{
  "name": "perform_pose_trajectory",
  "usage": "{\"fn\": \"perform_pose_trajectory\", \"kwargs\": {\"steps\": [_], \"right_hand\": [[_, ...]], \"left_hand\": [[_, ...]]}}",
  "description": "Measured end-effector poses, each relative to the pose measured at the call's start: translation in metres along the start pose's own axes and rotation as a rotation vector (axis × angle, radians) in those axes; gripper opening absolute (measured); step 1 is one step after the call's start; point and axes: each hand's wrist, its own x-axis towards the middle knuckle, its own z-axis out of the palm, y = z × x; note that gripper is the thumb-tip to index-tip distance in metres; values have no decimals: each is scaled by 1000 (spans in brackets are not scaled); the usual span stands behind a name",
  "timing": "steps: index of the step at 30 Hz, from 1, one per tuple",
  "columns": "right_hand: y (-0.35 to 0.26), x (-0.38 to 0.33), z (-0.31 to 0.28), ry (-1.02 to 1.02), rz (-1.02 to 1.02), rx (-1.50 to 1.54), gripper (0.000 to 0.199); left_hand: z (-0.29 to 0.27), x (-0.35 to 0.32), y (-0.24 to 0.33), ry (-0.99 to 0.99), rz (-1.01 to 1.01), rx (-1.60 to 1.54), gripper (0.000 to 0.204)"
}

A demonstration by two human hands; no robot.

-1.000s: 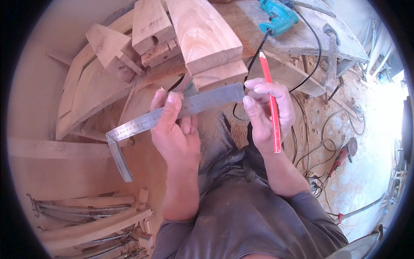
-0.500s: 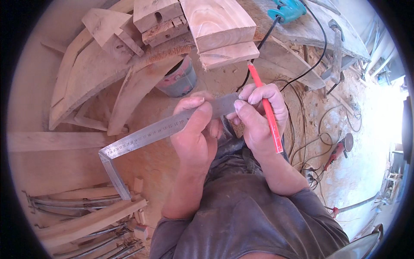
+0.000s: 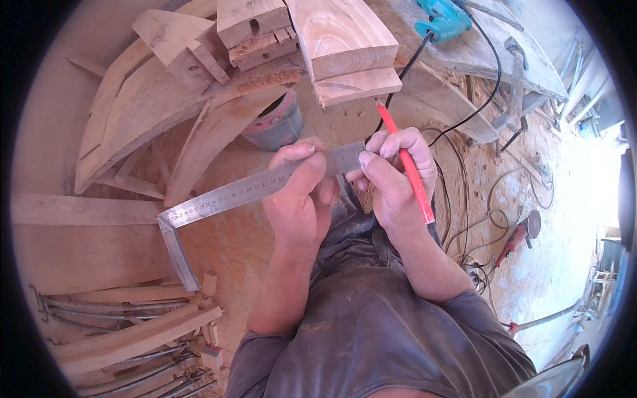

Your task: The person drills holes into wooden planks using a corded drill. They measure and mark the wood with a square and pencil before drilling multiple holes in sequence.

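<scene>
A metal try square (image 3: pixel 232 194) with a marked blade is held in front of me, its short stock hanging at the left end. My left hand (image 3: pixel 300 189) is closed around the blade near its middle. With thumb and fingers, my right hand (image 3: pixel 397 169) pinches the blade's free end. That same hand also carries a red carpenter's pencil (image 3: pixel 410 172), tip pointing up and away from me. Just beyond the pencil tip lies a thick wooden board (image 3: pixel 345 40) with a thinner piece (image 3: pixel 361 86) under its near end.
Wooden blocks (image 3: pixel 255 23) and a teal power tool (image 3: pixel 448 23) rest on the workbench (image 3: pixel 133 126). A bucket (image 3: pixel 275 126) stands beneath. Cables and a red angle grinder (image 3: pixel 514 242) lie on the floor at right. Clamps (image 3: pixel 119 312) and timber (image 3: pixel 146 341) are stacked lower left.
The view has shifted slightly, so the bench sits a little further right. The try square's stock end appears somewhat higher. Both hands keep the same grip.
</scene>
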Motion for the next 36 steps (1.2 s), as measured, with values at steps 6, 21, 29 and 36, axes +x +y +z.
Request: {"fn": "perform_pose_trajectory", "kwargs": {"steps": [6,21,29,36], "right_hand": [[-2,-1,2,22,30,-29,24],[-2,0,-4,18,-102,-161,18],[-16,9,-14,-143,-658,-512,14],[-36,27,-25,-283,-685,-712,42]], "left_hand": [[0,1,-1,-42,37,9,24],[3,11,-8,-60,161,88,21],[18,69,10,-54,318,122,20],[15,107,1,-197,436,165,13]]}}
